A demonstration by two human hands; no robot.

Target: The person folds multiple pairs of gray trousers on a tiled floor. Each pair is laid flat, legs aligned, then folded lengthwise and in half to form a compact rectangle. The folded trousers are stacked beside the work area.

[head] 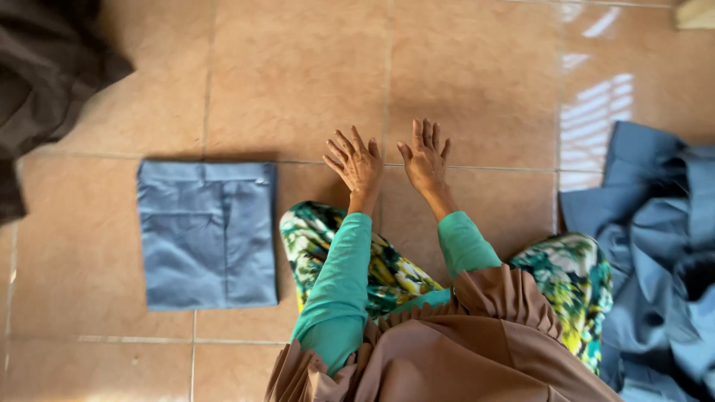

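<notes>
- The left hand point(356, 164) and right hand point(426, 158) hover side by side above the bare tiled floor point(298, 82), fingers spread wide and holding nothing; neither touches any cloth.
- Nearest to the left hand is the folded blue-grey garment point(206, 234), lying flat on the floor just left of the person's patterned knee point(313, 238), squared into a neat rectangle with a seam and a pocket line showing.
- It looks like a light woven cloth, soft and limp, so I judge it would sag and come unfolded if lifted by one corner; taking it at two opposite edges, or sliding flat palms beneath, should keep the fold.
- The glossy tiles would probably let it slide easily (there is glare at the upper right).
- Well apart on the right lies a heap of blue-grey cloth point(655, 246), loose and rumpled; how many pieces it holds I cannot tell.
- A dark brown cloth point(45, 67) sits at the upper left corner.
</notes>
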